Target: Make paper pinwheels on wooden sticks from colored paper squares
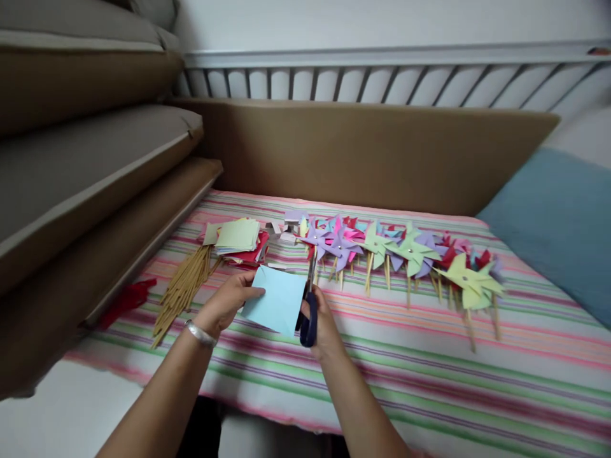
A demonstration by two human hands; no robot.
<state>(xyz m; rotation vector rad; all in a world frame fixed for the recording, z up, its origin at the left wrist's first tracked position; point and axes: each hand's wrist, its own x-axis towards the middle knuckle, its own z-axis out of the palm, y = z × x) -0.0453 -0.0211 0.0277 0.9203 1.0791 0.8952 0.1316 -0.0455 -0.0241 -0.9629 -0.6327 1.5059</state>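
Observation:
Between thumb and fingers, my left hand (228,301) grips the left side of a light blue paper square (275,299). A silver bracelet (200,333) circles that wrist. My right hand (324,324) is closed on scissors with dark blue handles (309,321), their blades pointing away from me. The scissors are at the paper's right edge; I cannot tell whether the blades touch it. Beyond the paper lies a stack of coloured paper squares (237,235), pale green on top and red below. Left of it is a bundle of thin wooden sticks (184,286).
Many paper pinwheels on sticks (411,250) lie in a row at the right. White paper pieces (286,230) sit behind the stack. Red material (126,304) lies at the left edge of the striped cloth (429,381). Cushions (95,159) rise left; a brown board (353,156) stands behind.

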